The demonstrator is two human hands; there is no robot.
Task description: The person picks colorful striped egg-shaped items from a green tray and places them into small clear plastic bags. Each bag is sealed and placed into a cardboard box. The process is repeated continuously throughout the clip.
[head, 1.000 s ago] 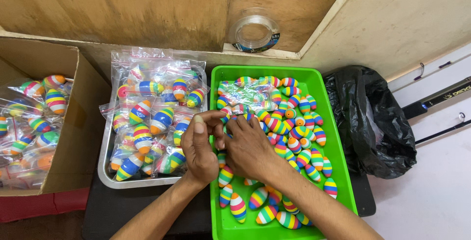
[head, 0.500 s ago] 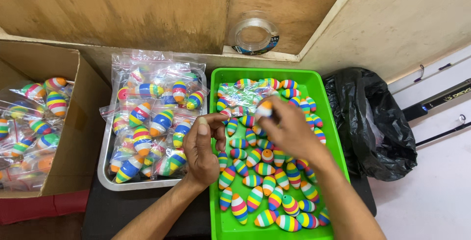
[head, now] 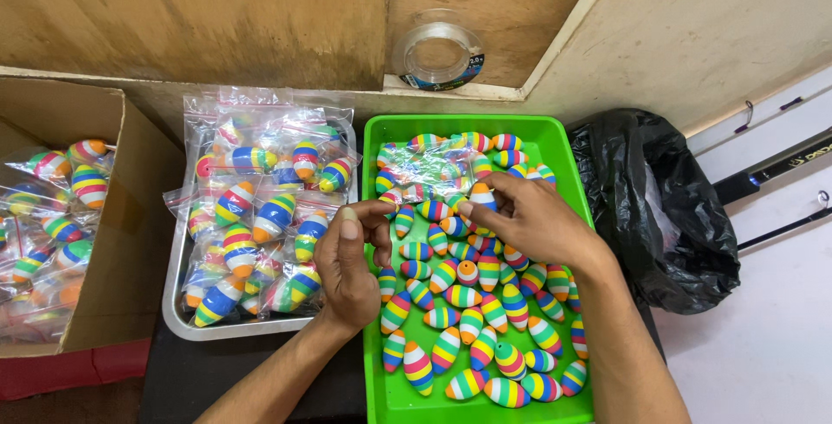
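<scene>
My right hand is over the middle of a green plastic tray and pinches one rainbow-striped oval float with an orange tip between thumb and fingertips. Several more loose striped floats fill the tray, and a few at its far end lie in a clear bag. At the tray's left rim my left hand has its fingers curled in toward the thumb. Whether it pinches anything is hidden.
A metal tray left of the green one holds several clear zip bags of striped floats. A cardboard box at far left holds more bagged floats. A black plastic bag lies at the right, a spool of clear line at the back, dark rods far right.
My right hand left the left hand, reached to the far part of the green tray, and came back toward the middle with one float. The left hand stayed put.
</scene>
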